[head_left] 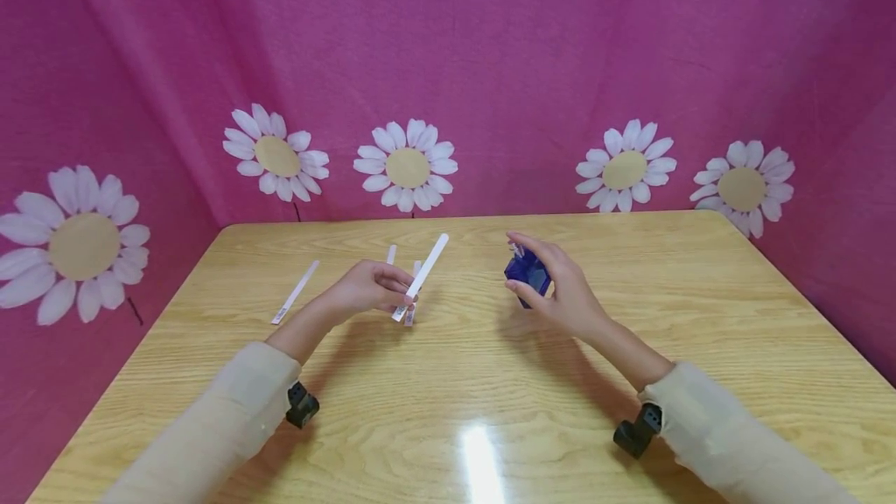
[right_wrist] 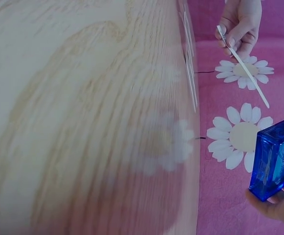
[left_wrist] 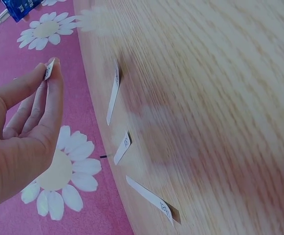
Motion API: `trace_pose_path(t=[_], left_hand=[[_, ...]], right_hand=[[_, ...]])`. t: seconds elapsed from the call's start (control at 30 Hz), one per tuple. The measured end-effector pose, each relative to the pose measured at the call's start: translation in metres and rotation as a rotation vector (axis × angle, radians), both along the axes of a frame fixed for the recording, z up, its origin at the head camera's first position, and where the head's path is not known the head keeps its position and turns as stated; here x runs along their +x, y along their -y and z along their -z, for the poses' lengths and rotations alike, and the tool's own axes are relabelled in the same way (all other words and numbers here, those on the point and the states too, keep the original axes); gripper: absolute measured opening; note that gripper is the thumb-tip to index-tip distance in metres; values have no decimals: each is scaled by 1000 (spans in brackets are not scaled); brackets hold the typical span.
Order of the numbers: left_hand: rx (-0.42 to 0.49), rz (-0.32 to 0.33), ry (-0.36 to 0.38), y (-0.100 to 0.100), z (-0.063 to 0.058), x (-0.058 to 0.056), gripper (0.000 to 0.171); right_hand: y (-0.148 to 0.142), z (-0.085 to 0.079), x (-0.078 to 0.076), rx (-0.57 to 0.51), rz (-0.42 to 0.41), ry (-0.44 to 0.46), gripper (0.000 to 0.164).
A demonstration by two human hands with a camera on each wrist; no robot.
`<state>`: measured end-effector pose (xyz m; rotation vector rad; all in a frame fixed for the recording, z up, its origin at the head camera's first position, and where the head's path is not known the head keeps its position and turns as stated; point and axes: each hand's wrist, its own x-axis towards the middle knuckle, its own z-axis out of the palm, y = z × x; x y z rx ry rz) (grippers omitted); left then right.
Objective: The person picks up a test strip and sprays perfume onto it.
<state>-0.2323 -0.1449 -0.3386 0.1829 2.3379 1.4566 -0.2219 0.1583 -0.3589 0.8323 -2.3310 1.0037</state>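
My left hand point(head_left: 367, 288) pinches a white paper test strip point(head_left: 430, 263) near its printed end, between thumb and fingertips. The strip's long plain end slants up and to the right, over the table. To its right, my right hand point(head_left: 565, 292) grips a blue glass perfume bottle point(head_left: 530, 278), thumb on one side and fingers on the other. The bottle is tilted and held above the table; its nozzle end point(head_left: 516, 250) points up and left in the head view. In the right wrist view the clear blue glass point(right_wrist: 266, 161) shows faint lettering.
A separate test strip point(head_left: 295, 292) lies left of my left hand on the wooden table point(head_left: 420, 411). Two more strips lie behind and below that hand, partly covered, one of them with a marked end point(head_left: 409, 320). A pink flowered curtain point(head_left: 490, 61) hangs behind the table.
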Motion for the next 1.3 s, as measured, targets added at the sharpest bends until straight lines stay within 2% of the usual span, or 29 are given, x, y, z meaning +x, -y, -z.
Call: trace_pose_path(t=[0.4, 0.6, 0.87, 1.3], left_hand=[[58, 24, 15, -3, -1, 1, 34], [52, 44, -3, -6, -2, 3, 33], [67, 65, 17, -10, -6, 9, 33], [47, 70, 12, -13, -9, 11, 33]], right_hand=[[18, -8, -1, 52, 53, 47, 55], [29, -11, -1, 73, 73, 63, 55], [40, -12, 0, 84, 86, 71, 53], [44, -13, 3, 70, 96, 76, 54]])
